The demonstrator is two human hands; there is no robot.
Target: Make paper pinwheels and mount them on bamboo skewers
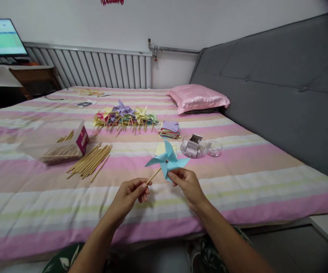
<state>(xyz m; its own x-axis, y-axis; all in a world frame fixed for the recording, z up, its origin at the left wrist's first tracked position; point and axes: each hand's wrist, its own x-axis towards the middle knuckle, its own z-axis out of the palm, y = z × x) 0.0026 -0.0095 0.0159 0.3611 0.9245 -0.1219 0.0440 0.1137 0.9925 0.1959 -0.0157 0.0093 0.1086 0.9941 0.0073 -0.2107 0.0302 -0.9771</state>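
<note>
A light blue paper pinwheel (168,156) on a thin wooden stick (154,175) is held up over the bed's front part. My left hand (134,193) pinches the lower end of the stick. With thumb and fingers, my right hand (185,182) grips the lower blade of the pinwheel. A small round pin shows at the pinwheel's centre. Just behind it lies a pale yellow paper sheet (160,148), partly hidden by the blades. A stack of coloured paper squares (170,129) sits farther back.
Several finished pinwheels (124,115) lie heaped mid-bed. To the left are loose wooden sticks (91,161) and a clear plastic box (58,146) holding more. A clear tub (191,147) and its round lid (213,148) lie right. A pink pillow (198,98) rests near the grey headboard (280,72).
</note>
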